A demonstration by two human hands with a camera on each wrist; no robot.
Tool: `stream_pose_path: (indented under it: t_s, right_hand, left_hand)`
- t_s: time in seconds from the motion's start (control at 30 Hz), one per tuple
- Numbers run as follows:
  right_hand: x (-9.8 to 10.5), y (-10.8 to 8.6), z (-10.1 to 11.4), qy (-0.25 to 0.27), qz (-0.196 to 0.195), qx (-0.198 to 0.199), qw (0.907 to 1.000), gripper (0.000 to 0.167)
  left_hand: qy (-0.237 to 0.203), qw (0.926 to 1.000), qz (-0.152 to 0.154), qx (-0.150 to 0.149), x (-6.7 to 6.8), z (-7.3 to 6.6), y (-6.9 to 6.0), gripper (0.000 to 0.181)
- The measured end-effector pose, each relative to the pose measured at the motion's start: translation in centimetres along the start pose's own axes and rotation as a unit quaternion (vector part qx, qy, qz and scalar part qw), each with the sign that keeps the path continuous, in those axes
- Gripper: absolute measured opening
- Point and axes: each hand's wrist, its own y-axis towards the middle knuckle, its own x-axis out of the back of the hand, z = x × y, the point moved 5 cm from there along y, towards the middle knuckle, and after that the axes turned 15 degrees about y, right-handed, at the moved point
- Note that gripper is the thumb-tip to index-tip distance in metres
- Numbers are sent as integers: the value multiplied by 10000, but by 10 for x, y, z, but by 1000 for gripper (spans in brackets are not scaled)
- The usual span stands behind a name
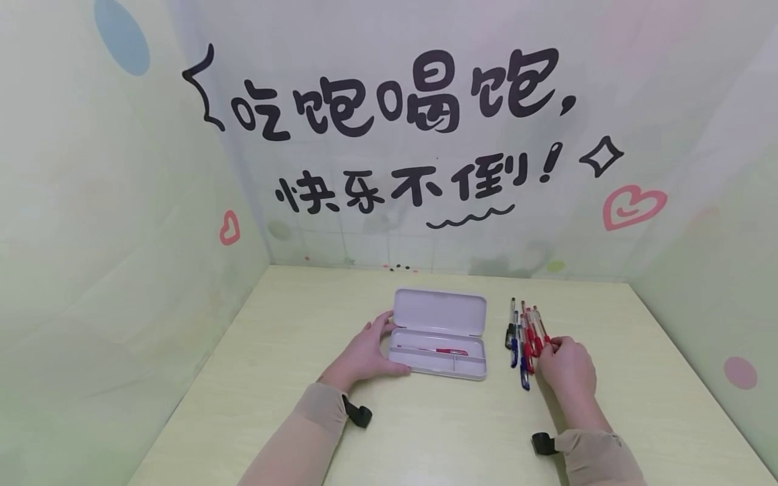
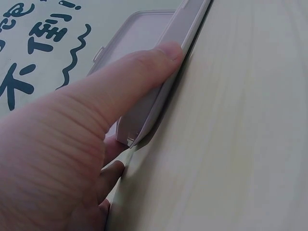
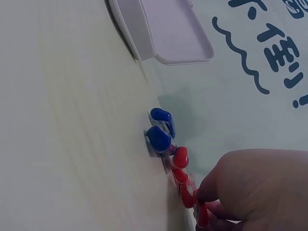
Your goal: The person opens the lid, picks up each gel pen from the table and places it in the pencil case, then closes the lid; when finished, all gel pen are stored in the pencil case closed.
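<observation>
An opened pale lilac pencil case lies mid-table, its lid tipped back towards the wall. One red pen rests in its rear compartment. My left hand grips the case's left end; the left wrist view shows the thumb on the front wall and fingers around the end. To the right of the case, my right hand pinches a red pen at the right side of a loose bunch. Beside it lie several other red pens, blue pens and a black pen.
Around the light wooden table stand fabric walls, the back one printed with black lettering. A divider splits the case's front section. Small black devices sit on both wrists.
</observation>
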Motion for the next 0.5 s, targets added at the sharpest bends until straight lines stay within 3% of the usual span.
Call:
stream_pose_path:
  t_s: [0.27, 0.5]
  right_hand:
    - [-1, 1, 1, 15, -136, 90, 9999, 49]
    - [-5, -9, 23, 79, -400, 850, 9956, 46]
  left_hand:
    - [-31, 10000, 5, 26, 1, 0, -1, 138]
    - [-35, 10000, 14, 20, 1, -1, -1, 138]
